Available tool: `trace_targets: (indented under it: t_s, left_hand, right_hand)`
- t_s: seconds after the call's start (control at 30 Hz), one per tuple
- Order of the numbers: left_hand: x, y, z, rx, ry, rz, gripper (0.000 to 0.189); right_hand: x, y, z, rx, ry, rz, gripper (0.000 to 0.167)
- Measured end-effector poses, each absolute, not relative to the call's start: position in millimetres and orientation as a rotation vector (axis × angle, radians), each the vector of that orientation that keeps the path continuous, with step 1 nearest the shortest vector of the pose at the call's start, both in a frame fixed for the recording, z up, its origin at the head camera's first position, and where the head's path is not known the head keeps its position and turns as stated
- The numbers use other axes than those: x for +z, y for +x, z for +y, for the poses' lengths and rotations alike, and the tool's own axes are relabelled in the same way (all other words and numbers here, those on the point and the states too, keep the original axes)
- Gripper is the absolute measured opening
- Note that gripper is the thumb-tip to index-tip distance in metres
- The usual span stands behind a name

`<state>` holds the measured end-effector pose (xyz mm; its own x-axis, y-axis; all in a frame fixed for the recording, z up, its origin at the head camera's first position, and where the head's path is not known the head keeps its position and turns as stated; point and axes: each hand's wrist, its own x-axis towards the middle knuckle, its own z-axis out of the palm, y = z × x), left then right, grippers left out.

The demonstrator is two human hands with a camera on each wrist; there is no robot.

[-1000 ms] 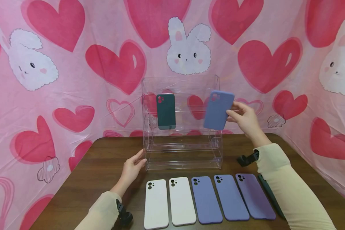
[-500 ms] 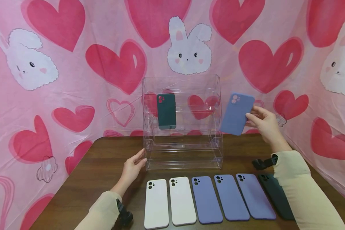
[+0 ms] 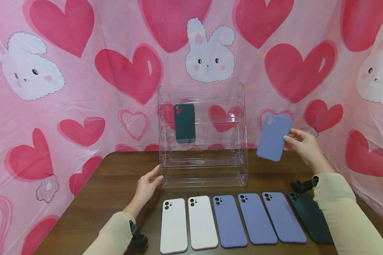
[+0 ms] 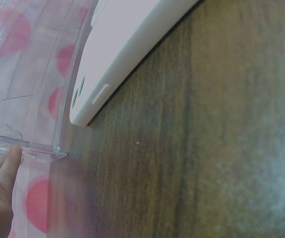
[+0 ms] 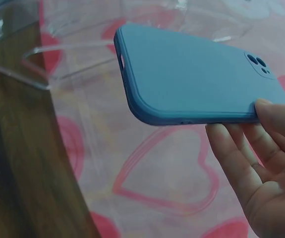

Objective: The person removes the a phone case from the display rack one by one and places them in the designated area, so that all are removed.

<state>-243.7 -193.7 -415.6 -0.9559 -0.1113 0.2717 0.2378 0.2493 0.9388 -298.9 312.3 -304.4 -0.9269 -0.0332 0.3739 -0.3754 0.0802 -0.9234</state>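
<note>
My right hand [image 3: 307, 147] pinches a blue phone case [image 3: 274, 138] by its right edge, thumb on the back and fingers beneath. The case is held up, slightly tilted, to the right of a clear acrylic display rack [image 3: 202, 183]. In the right wrist view the case's camera holes [image 5: 257, 62] face upward near the thumb. My left hand [image 3: 145, 187] touches the rack's lower left side with its fingertips; in the left wrist view those fingers [image 4: 9, 168] lie fairly straight at its edge. A dark green phone case [image 3: 185, 124] stands in an upper tier of the rack, toward the left.
In front of the rack lies a row of phone cases: two white ones [image 3: 173, 226], three purple ones [image 3: 229, 221] and a dark green one [image 3: 309, 217], partly covered by the right sleeve. A pink heart-print cloth [image 3: 114, 81] hangs behind the brown table [image 3: 92, 198].
My right hand has moved the blue case rightward, away from in front of the rack, and then lower. More of the dark green case on the table shows. The left hand stays at the rack.
</note>
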Motion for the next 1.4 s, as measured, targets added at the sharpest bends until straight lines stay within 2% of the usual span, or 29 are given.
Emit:
trace_targets:
  t_s: [0.07, 0.17, 0.53, 1.07, 1.4]
  left_hand:
    - [-416, -244, -194, -1.769, -0.123, -2.236, 0.045]
    - [-416, -244, -194, -1.775, -0.126, -2.228, 0.045]
    - [-420, -246, -194, -1.739, -0.145, -2.226, 0.045]
    - [-417, -246, -194, -1.811, -0.125, -2.228, 0.045]
    - [-416, -243, -194, -1.803, -0.115, -2.226, 0.044]
  right_hand:
    - [-308, -300, 316, 1.889, 0.386, -2.161, 0.055]
    - [-314, -301, 322, 1.811, 0.356, -2.257, 0.059]
    - [-341, -307, 340, 1.545, 0.324, -2.567, 0.057]
    - [-379, -314, 344, 1.59, 0.294, -2.779, 0.051]
    - [-392, -318, 342, 1.598, 0.199, -2.86, 0.054]
